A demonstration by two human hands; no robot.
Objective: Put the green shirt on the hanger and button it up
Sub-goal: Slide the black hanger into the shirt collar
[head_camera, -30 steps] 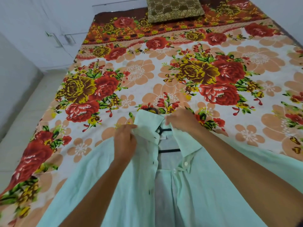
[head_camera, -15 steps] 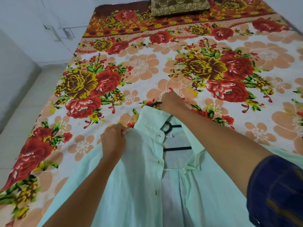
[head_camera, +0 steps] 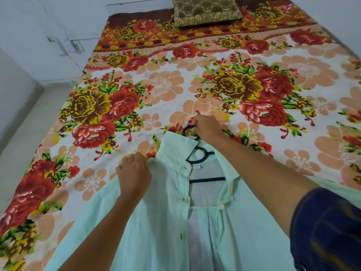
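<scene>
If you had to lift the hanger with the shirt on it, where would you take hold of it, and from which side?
Probably by the hook, from the far, pillow side. It is the only part of the hanger that sticks out beyond the collar; the rest lies under the shirt. The right hand already holds it there, while the left hand pinches the shoulder fabric.

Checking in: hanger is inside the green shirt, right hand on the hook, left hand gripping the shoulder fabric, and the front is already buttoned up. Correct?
Not quite. The head view shows the green shirt front still open, its two plackets apart and no button fastened. The rest stands: the hanger sits inside the collar, the right hand holds its hook, and the left hand grips the shoulder fabric.
</scene>
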